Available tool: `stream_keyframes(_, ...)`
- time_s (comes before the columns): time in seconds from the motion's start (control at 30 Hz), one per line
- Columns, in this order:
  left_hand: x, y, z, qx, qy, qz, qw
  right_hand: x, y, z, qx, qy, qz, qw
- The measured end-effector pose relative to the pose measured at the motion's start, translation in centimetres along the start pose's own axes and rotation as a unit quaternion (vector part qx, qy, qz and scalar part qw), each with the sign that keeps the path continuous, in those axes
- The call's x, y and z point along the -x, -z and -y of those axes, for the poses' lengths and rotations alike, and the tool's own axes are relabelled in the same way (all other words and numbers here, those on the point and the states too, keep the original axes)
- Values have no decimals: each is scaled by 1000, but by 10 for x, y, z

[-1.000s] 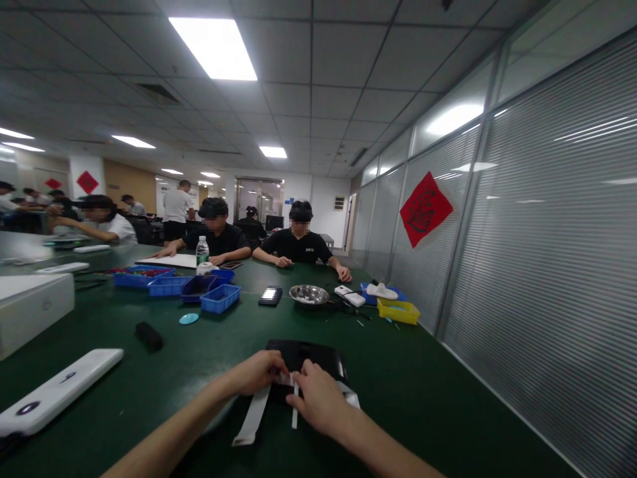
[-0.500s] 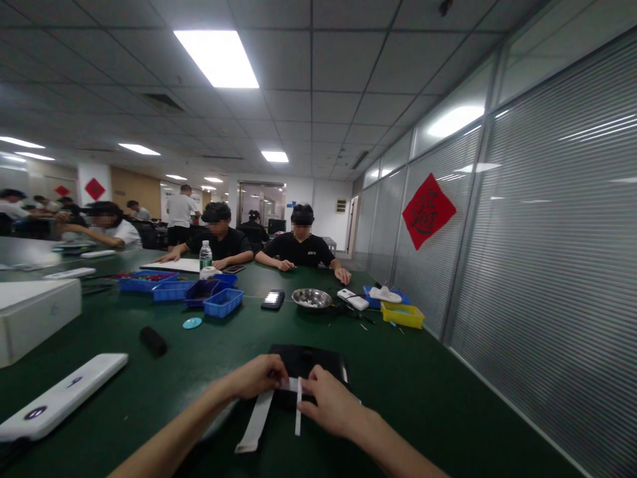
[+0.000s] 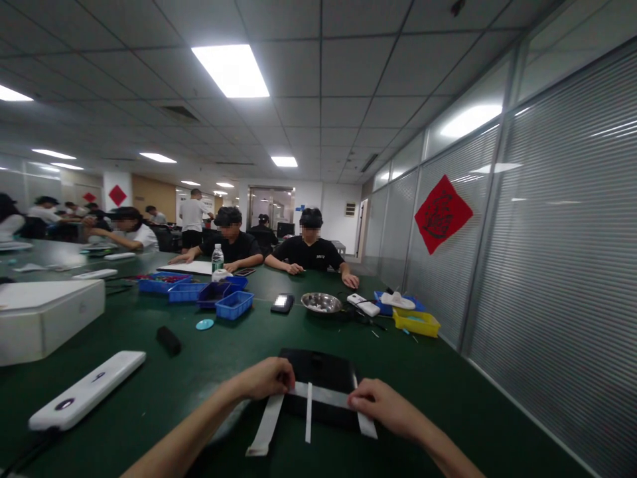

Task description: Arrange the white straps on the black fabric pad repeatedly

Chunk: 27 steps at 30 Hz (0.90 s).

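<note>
A flat black panel (image 3: pixel 318 364) lies on the green table in front of me. Across it runs a white strip (image 3: pixel 326 396). A narrow white strip (image 3: pixel 308 415) crosses it near the middle and hangs toward me. My left hand (image 3: pixel 273 378) is closed at the crosswise strip's left end, its fingertips curled in. From under that hand a wider white strip (image 3: pixel 265 428) slants down to the table. My right hand (image 3: pixel 381 401) pinches at the crosswise strip's right end, where a short white strip (image 3: pixel 367 425) juts out below the fingers.
A white power bank (image 3: pixel 89 392) with a cable, a black block (image 3: pixel 168 340) and a white box (image 3: pixel 54 318) lie to the left. Ahead are blue trays (image 3: pixel 234 305), a metal bowl (image 3: pixel 321 303), a phone (image 3: pixel 283 303) and a yellow tray (image 3: pixel 416 323). People sit opposite.
My right hand has moved right, from the narrow middle strip to the crosswise strip's right end. More of the crosswise strip shows between my hands. The view has shifted slightly.
</note>
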<state>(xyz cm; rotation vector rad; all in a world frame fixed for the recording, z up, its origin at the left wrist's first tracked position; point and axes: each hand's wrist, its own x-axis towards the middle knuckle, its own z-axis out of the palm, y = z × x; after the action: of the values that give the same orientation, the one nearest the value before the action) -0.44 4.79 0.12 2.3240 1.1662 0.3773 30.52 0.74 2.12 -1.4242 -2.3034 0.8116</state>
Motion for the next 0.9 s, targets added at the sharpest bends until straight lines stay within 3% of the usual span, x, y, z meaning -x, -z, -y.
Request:
stream_keyframes(0.3, -2, 2, 17, -12, 8, 21, 1000, -4, -3, -22, -50, -16, -13, 999)
stream_keyframes(0.73, 0, 9, 34, -42, 64, 34, 996, -7, 0, -28, -88, -7, 20, 996)
stream_keyframes(0.8, 0, 10, 40, -21, 54, 39, 998, -10, 3, -27, -76, -18, 1, 997)
stream_keyframes(0.9, -1, 14, 51, 3, 43, 32, 999, -23, 6, -21, -21, -17, -78, 997)
